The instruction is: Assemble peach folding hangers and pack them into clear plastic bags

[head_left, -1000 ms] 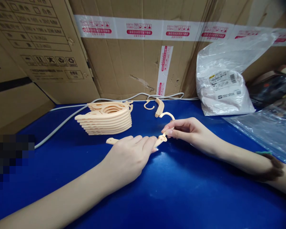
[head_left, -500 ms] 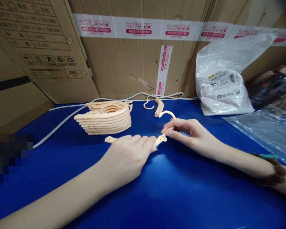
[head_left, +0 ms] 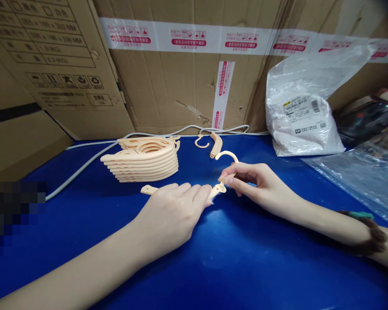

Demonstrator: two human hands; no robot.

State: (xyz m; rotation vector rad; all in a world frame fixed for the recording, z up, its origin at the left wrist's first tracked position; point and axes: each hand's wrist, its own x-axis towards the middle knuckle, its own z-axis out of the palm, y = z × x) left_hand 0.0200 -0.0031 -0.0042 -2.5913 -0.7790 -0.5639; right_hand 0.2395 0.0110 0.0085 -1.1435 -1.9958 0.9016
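My left hand (head_left: 176, 209) is closed over a cream plastic hanger arm (head_left: 148, 190), whose two ends stick out on either side of the fingers. Its holed right end meets the lower part of a cream hanger hook (head_left: 228, 154). Thumb and fingers of my right hand (head_left: 252, 181) pinch that hook just below its curve. Whether the two pieces are locked together I cannot tell. Behind my hands lie a loose hook (head_left: 201, 143) and a short stack of curved hanger arms (head_left: 216, 144).
A neat stack of folded cream hangers (head_left: 142, 161) stands at the left on the blue table surface (head_left: 233, 262). A grey cable (head_left: 84, 174) runs along the back. Cardboard (head_left: 181, 82) walls the far side. A white plastic bag (head_left: 305, 116) and clear plastic wrap (head_left: 355, 176) lie at right.
My right wrist has dropped slightly and its fingers have shifted a little around the hook. My left hand has barely moved, still holding the hanger arm.
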